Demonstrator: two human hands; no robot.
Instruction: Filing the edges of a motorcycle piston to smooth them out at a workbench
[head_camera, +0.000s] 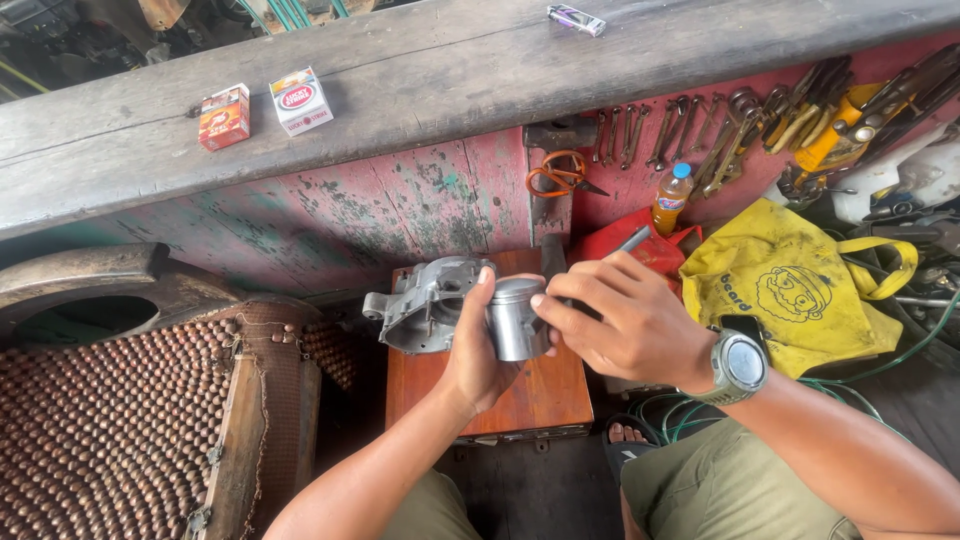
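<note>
At the lower left of the frame lies a brown mat of round wooden beads (110, 440), with a dark curved wooden rim (90, 275) above it. In the upper left, on the long grey weathered wooden plank (420, 90), stand two small cardboard packets, one red (224, 116) and one white with a red oval (301, 100).

Near the centre, a grey cast-metal engine casing (420, 305) rests on a small reddish-brown wooden box (530, 395). Just right of the casing, the left hand (478, 350) is closed around a short silver metal piston (515, 318), thumb up along its left side, holding it upright above the box. The right hand (625, 320) touches the piston's upper right edge with its fingertips, fingers curled narrow; a thin dark tool seems to be pinched in them, though what it is cannot be told. A grey round wristwatch (740, 365) sits on the right wrist.

Behind the hands, orange-handled scissors (558, 175) hang on the peeling red and green painted board (400, 205). Further right stand a small plastic bottle of orange liquid with a blue cap (672, 198), a row of hanging metal spanners (690, 130), and a crumpled yellow cloth bag (790, 275). At the top right of the plank lies a small purple lighter (576, 19).
</note>
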